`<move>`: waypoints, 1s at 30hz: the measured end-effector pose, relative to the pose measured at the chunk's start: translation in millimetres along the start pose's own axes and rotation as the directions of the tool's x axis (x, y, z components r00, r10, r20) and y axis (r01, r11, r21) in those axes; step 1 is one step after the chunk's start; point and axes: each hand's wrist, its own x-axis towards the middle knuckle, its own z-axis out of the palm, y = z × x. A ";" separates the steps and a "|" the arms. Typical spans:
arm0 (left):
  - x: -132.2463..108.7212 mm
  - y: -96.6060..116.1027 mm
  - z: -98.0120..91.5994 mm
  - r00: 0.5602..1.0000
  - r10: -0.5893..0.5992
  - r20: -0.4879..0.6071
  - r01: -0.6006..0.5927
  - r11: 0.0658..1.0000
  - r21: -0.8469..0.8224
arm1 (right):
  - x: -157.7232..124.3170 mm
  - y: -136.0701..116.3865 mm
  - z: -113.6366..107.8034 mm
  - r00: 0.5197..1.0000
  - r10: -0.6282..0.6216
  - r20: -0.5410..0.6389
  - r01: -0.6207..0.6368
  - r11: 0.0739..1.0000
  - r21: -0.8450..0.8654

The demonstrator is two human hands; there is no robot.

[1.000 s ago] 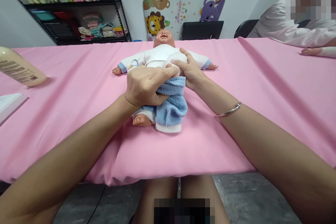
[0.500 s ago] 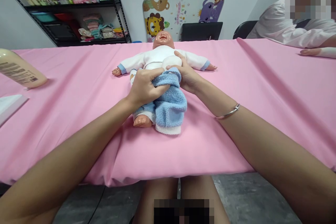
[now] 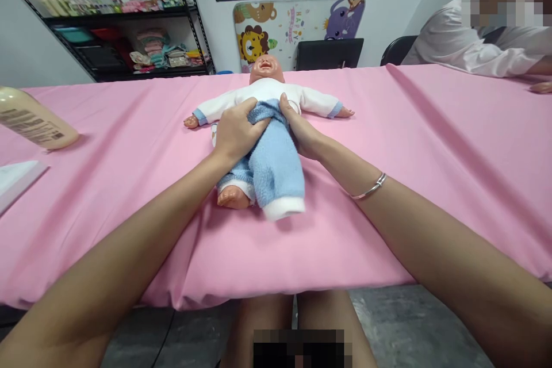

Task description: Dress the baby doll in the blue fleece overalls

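Note:
A baby doll (image 3: 266,71) lies on its back, head away from me, in a white top (image 3: 267,89) with blue cuffs. Fuzzy blue trousers (image 3: 276,158) with white hems are partly on it. One bare foot (image 3: 233,196) pokes out of the left trouser leg; no foot shows at the right hem. My left hand (image 3: 239,129) grips the gathered waistband between thumb and fingers. On the other side my right hand (image 3: 302,129) is closed at the waistband, its thumb up and its fingers mostly hidden behind the cloth.
A pink cloth (image 3: 366,230) covers the table. At the left lie a cream-coloured bottle (image 3: 37,121) and a white flat box (image 3: 19,181). Behind the table stand a black shelf (image 3: 125,17) and a dark monitor (image 3: 330,53). Another person's white sleeve (image 3: 452,40) rests at the right.
The waistband has moved up over the doll's body, and the right trouser leg is stretched straighter. My right hand has shifted from the doll's white-covered leg to the waistband.

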 end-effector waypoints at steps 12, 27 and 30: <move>-1.2 -16.0 -6.6 0.973 0.027 0.229 -0.034 0.999 0.023 | -1.4 2.4 -23.6 0.941 -0.272 -0.202 0.143 0.860 -0.490; 0.1 -51.3 -20.9 0.884 -0.101 0.456 0.262 0.915 -0.306 | 2.4 7.3 -32.2 0.830 -0.470 -0.302 0.190 0.747 -0.638; 0.6 -52.8 -15.5 0.910 -0.124 0.394 0.271 0.899 -0.343 | 2.7 6.9 -33.8 0.839 -0.450 -0.307 0.151 0.734 -0.662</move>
